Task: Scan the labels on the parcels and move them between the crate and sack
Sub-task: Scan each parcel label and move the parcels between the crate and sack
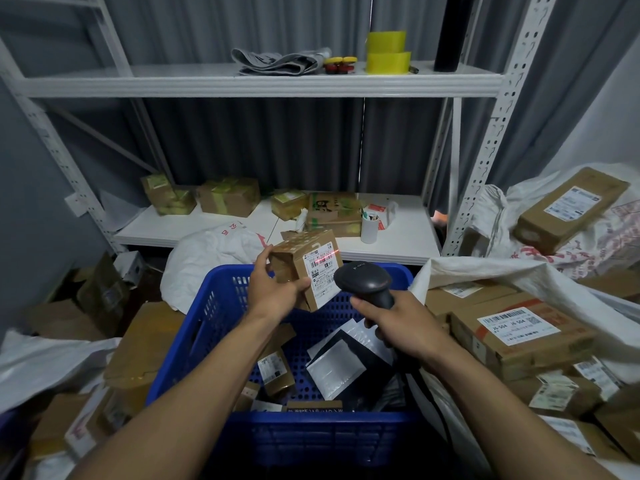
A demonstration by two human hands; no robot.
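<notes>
The left hand [273,289] holds a small cardboard parcel [306,268] above the far edge of the blue crate [194,341], fingers curled round its side – the right hand [391,323] grips a black scanner [367,282], its red line across the parcel's label [320,271]; the white sack [485,271] of boxes lies just right of the crate

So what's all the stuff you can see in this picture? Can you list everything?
Crate: one, blue, in front, below the hands.
Parcels in crate: several, brown, black and silver, on its floor.
Held parcel: one, brown with a white label, above the crate.
Scanner: one, black, aimed at that label.
Sack: one, white, on the right, holding brown boxes.
Shelf boxes: several, brown, lower shelf.
Tape rolls: two, yellow, top shelf.
Left hand: one, grips the parcel.
Right hand: one, grips the scanner.
</notes>
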